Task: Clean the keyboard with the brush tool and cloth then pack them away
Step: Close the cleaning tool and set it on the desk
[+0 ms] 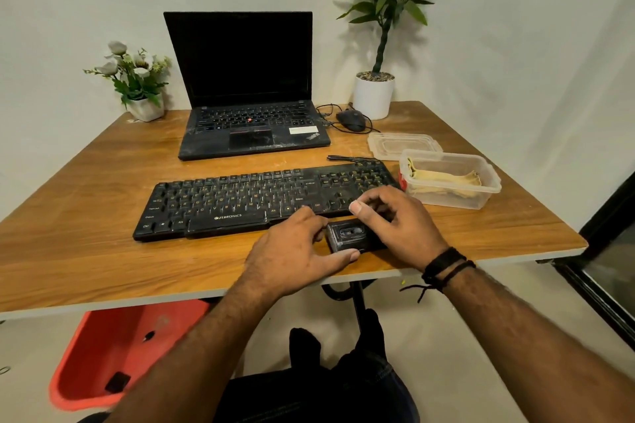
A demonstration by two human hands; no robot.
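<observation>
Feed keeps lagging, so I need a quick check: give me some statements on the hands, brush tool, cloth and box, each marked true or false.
1. Both hands, left and right, are on the brush tool. True.
2. The cloth lies on the keyboard. False: it is inside the box.
3. The lid is on the box. False: it lies on the table behind the box.
4. The brush tool sits in front of the keyboard. True.
5. The laptop is closed. False: it stands open, its screen dark.
</observation>
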